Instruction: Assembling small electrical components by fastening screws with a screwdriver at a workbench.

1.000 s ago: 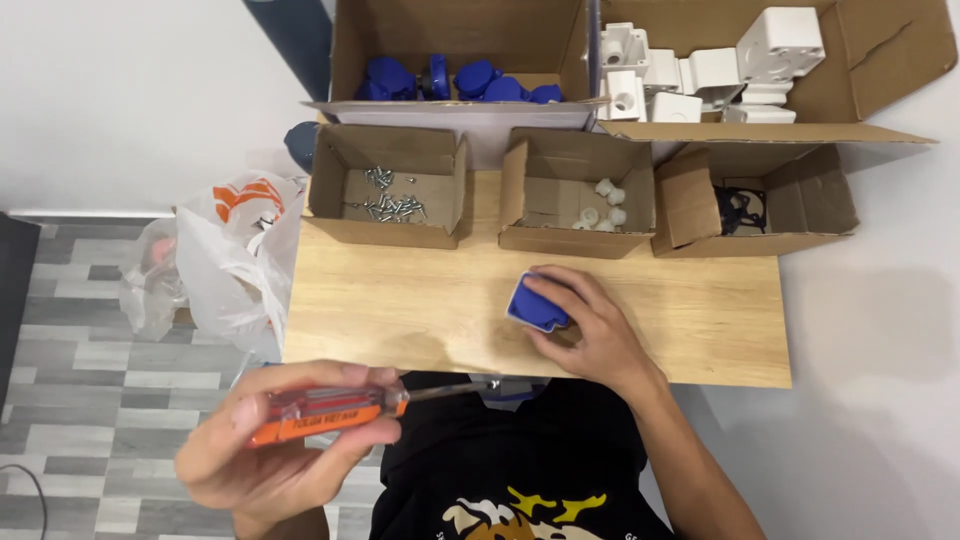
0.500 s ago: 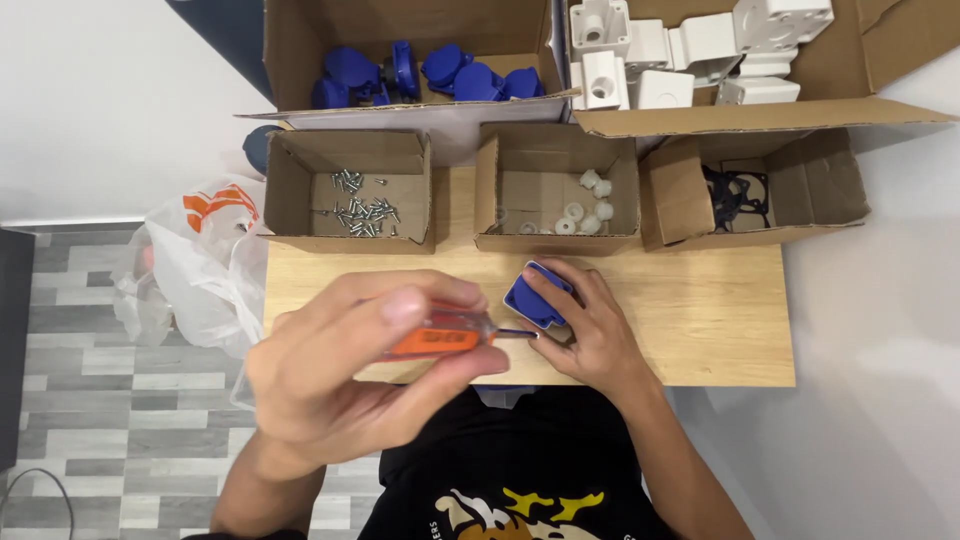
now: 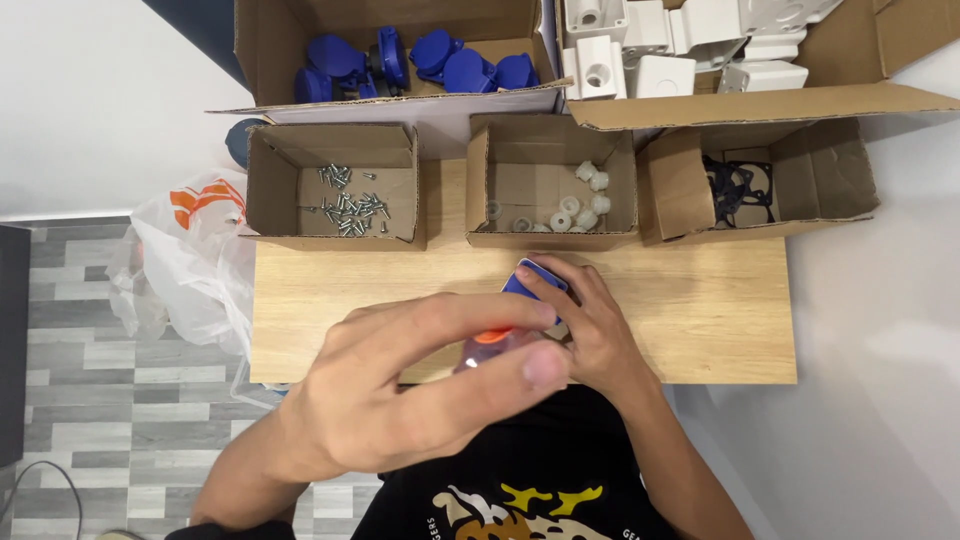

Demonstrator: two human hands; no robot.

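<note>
My left hand [image 3: 410,385] is wrapped around an orange-handled screwdriver [image 3: 490,345], held upright close to the camera so only the top of the handle shows. Its tip is hidden behind my fingers. My right hand [image 3: 590,325] grips a small blue plastic part [image 3: 530,278] on the wooden table [image 3: 700,300], right beside the screwdriver. Both hands meet over the front middle of the table.
Three small open cardboard boxes stand along the table's back: screws [image 3: 345,200], white round fittings [image 3: 575,205], black gaskets [image 3: 740,190]. Behind them are larger boxes of blue parts [image 3: 420,60] and white housings [image 3: 660,50]. A plastic bag [image 3: 190,260] hangs at the left edge.
My left hand has swung the screwdriver from level at the lower left up and right, standing it on end over the blue part. My right hand stays on the blue part.
</note>
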